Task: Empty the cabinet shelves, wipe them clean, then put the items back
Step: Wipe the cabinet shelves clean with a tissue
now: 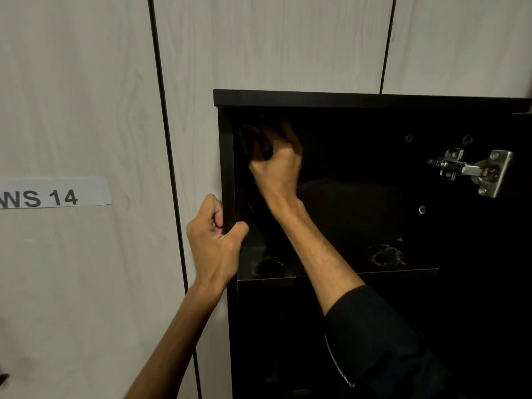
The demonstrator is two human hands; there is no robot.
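Matte black boxy cabinet (345, 98)

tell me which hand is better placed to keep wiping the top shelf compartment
Right. The right hand is already deep inside the upper compartment, closed on a dark object. The left hand has its grip on the cabinet's front edge, bracing outside.

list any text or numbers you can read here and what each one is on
"WS 14": black print on a white paper strip stuck to the pale wall panel; the strip runs off the left edge, so more letters may be cut off.
No other text: nothing readable on the black cabinet, its hinge or the sleeve.
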